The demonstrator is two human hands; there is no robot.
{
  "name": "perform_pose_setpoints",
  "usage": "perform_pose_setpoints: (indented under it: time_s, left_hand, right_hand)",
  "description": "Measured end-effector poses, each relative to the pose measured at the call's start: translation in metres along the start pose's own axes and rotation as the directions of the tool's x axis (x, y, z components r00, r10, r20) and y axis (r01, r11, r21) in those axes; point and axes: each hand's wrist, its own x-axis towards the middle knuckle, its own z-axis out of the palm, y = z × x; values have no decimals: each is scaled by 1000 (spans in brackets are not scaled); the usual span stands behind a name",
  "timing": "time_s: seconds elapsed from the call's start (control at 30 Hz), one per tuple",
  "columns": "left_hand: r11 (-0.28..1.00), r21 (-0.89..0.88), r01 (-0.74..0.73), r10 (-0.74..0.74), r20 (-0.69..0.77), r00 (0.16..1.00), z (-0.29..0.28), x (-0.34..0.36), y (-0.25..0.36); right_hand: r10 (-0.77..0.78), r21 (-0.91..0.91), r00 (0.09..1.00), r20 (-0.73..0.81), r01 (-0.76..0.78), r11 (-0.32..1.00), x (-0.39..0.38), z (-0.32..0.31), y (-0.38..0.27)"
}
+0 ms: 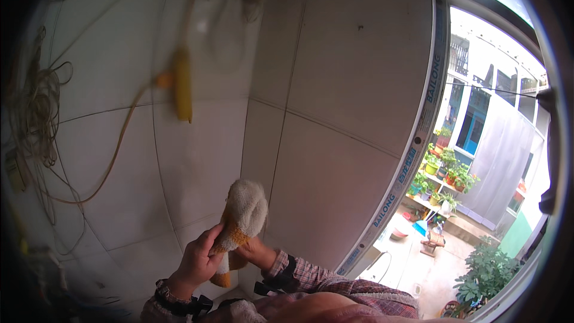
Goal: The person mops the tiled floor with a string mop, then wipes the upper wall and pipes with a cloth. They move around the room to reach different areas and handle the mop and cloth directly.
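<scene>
A fluffy white-and-orange cloth (246, 206) is bunched up in front of the tiled wall corner, its rounded white end uppermost. My left hand (200, 258) closes around its left side, thumb pressed against the orange part. From the right, my right hand (256, 253) grips the lower part of the cloth; its fingers are mostly hidden behind the fabric. A small orange-and-white end hangs down between and below the two hands. Both forearms have dark straps at the wrists, over plaid sleeves.
A yellow power strip (183, 87) hangs on the wall, its orange cord (122, 140) looping left to tangled cables (42, 110). Tiled walls (341, 84) meet ahead. At right, a printed door frame (412, 143) borders a courtyard with potted plants (457, 176) and a leafy bush (487, 272).
</scene>
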Motion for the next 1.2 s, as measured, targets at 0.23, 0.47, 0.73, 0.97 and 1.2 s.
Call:
perform_pose_setpoints:
  time_s: [0.23, 0.47, 0.73, 0.97, 1.2]
  left_hand:
    - [987, 159, -10, 12, -14, 1000, 0, -17, 4]
    - [961, 261, 87, -92, 7, 996, -22, -51, 6]
    - [871, 299, 389, -343, -196, 919, -50, -109, -18]
    - [757, 287, 587, -496, -333, 802, -92, -166, -38]
    - [737, 367, 567, -445, -368, 816, -134, -173, -62]
  right_hand:
    - [63, 130, 994, 94, -75, 989, 3, 2, 11]
    - [67, 393, 966, 249, -164, 905, 18, 17, 57]
    - [-390, 124, 920, -32, 391, 912, 118, 6, 64]
    - [-480, 659, 877, -27, 376, 651, 302, -84, -26]
    - [-253, 591, 875, -412, 468, 657, 438, -128, -129]
